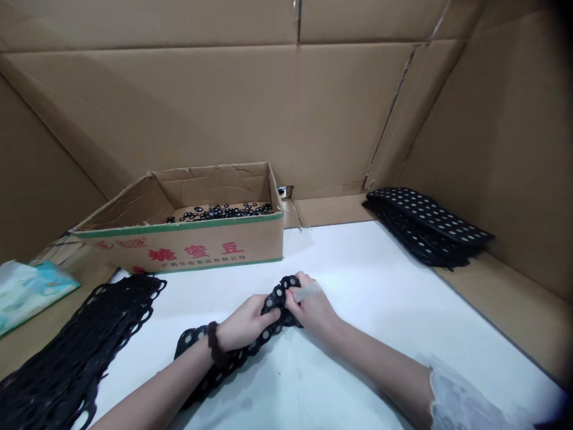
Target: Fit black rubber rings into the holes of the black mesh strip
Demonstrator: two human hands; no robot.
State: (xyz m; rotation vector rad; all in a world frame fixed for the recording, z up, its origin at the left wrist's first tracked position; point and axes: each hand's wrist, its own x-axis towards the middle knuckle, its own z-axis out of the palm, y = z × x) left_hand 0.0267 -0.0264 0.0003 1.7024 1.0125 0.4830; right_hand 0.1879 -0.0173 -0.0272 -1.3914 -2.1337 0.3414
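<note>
A black rubbery sheet (253,348) dotted with pale round spots lies folded lengthwise at the middle of the white tabletop. My left hand (246,323) wraps round it, thumb on top, with a dark band at the wrist. At the sheet's far end, my right hand (311,301) pinches its edge; a whitish cover sits on one finger. Both hands are closed and close together. The sheet's near part is partly hidden under my left forearm. Whether a small loose piece sits between my right fingertips cannot be made out.
A cardboard box (224,242) holding many small black rings (219,212) stands at the back left. Black perforated sheets (58,358) are piled at the left, beside a tissue pack (36,292). Spotted black sheets (425,224) are stacked at the back right. Cardboard walls (335,107) surround the table.
</note>
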